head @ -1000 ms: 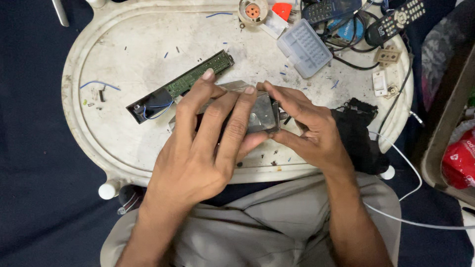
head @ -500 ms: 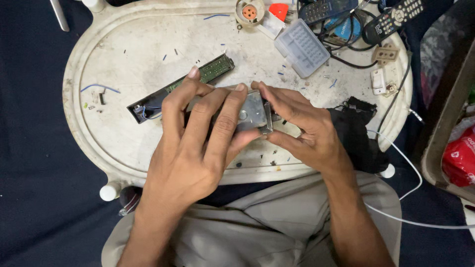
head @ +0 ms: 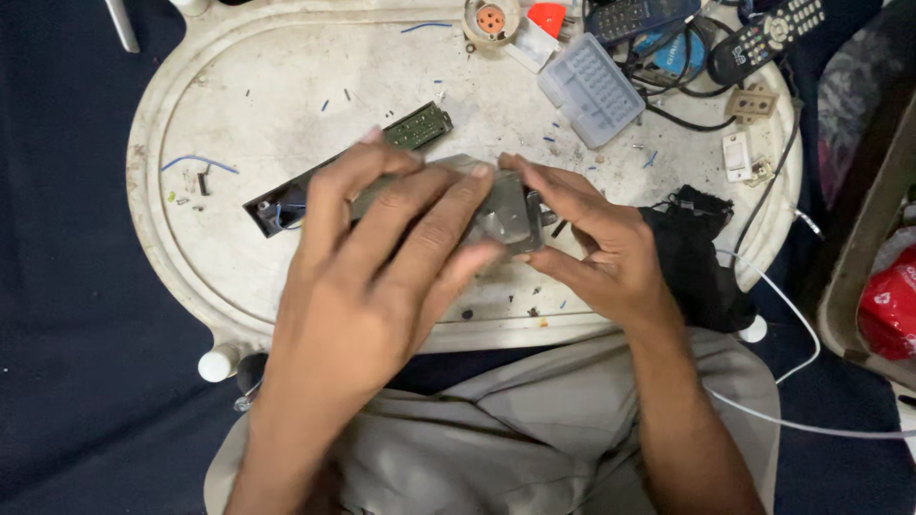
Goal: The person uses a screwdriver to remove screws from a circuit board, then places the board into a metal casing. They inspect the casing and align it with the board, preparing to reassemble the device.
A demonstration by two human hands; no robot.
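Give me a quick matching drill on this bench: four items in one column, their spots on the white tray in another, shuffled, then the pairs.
Items:
1. grey casing
2. green circuit board
3. black cloth
4. grey rubber keypad

Places:
A. upper right part of the white tray, near the remotes
B. right edge of the tray, beside the right hand
C. held between both hands, the left hand over it
D. just beyond the left hand's fingertips, in a long black frame

Pairs: 1-C, 2-D, 3-B, 4-A

Single head view, looking steeply down, close over white tray (head: 191,238)
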